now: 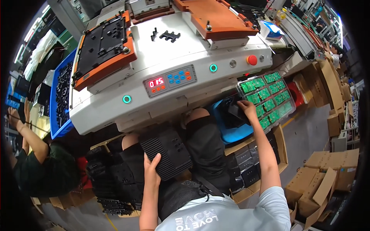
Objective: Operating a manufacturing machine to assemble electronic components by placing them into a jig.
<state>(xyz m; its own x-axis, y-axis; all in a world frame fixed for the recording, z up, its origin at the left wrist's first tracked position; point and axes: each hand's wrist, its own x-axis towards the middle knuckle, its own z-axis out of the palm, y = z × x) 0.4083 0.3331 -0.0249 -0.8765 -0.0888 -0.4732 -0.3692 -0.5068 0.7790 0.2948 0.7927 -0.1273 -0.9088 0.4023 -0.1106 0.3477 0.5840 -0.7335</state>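
Observation:
My left hand (152, 166) grips the lower left edge of a black ribbed plastic housing (166, 151), its thumb on the ribs. The housing lies tilted over my lap, with small holes on its smooth part. To the right, my right hand (248, 109) is closed at the edge of a black plastic piece (233, 111) above a blue plastic stool or tub (231, 133). Just beyond that hand, a clear tray (288, 92) holds several green circuit boards (266, 104).
Ahead stands a white machine (173, 50) with orange fixtures (219, 17), a control panel (169, 82) and a red stop button (251, 60). A blue bin (54, 115) of black parts is at left, near another person's arm (32, 140). Cardboard boxes (320, 184) stand right.

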